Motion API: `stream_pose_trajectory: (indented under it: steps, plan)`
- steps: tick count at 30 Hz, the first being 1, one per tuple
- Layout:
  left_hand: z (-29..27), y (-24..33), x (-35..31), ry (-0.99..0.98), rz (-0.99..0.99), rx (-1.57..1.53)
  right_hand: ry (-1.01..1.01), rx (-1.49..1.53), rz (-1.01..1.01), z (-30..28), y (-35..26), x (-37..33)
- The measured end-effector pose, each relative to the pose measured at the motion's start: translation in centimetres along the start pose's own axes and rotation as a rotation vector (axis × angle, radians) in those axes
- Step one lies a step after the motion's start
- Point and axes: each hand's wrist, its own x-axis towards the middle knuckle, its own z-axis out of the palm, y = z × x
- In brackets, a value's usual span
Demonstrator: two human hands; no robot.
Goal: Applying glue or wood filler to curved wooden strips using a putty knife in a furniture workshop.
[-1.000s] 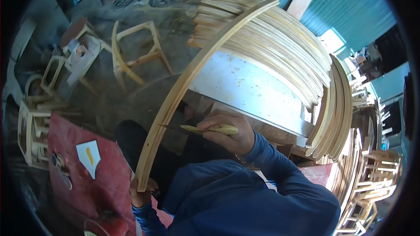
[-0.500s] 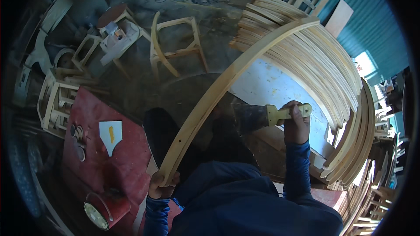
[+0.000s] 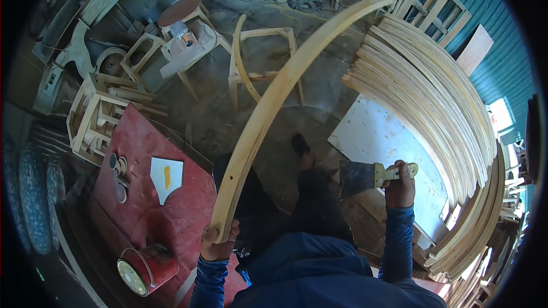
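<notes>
A long curved wooden strip (image 3: 279,80) rises from my left hand (image 3: 220,244), which is closed around its lower end. The strip arches up and away to the right, with one small dark hole low on its face. My right hand (image 3: 401,191) grips the pale yellow handle of a putty knife (image 3: 357,180). Its wide, stained blade points left, apart from the strip. Left of my legs, a red-topped surface (image 3: 188,199) bears a white shield-shaped board (image 3: 160,170) with a yellow smear on it.
Curved wooden strips are stacked (image 3: 425,100) on a pale board (image 3: 374,125) at the right. A red bucket (image 3: 162,266) and several round discs (image 3: 121,178) are at the left. Wooden chair frames (image 3: 264,74) and a stool (image 3: 180,12) stand ahead.
My view has shifted, so the room appears further right. The strip's upper end has swung left, off the stack. The putty knife is further from the strip; both hands keep their hold.
</notes>
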Motion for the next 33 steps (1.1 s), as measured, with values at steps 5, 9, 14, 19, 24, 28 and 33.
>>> stream_pose_trajectory:
  steps: [5, 9, 14, 19, 24, 28, 33]
  plan:
    - [1.6, 1.7, 10.1, 0.133, 0.173, 0.342, 0.071, 0.087, 0.099, -1.0, 2.6, 4.4]
    - [1.1, 2.0, 21.6, 0.122, 0.223, 0.404, 0.106, 0.02, 0.184, -1.6, 5.2, 8.5]
    - [-1.4, -1.2, 36.2, 0.197, 0.2, 0.281, 0.118, -0.033, 0.284, -2.1, 7.3, 13.4]
    - [-6.6, -6.5, 50.3, 0.291, 0.206, 0.149, 0.195, -0.052, 0.331, -3.0, 7.1, 16.7]
    - [-13.4, -14.9, 59.4, 0.351, 0.157, 0.031, 0.21, 0.068, 0.344, -3.4, 7.2, 18.5]
    - [-17.4, -22.7, 62.9, 0.445, -0.112, -0.126, 0.206, 0.087, 0.37, -4.6, 7.1, 18.8]
    - [-24.0, -29.5, 64.7, 0.529, -0.277, -0.02, 0.209, -0.033, 0.406, -5.1, 7.3, 18.8]
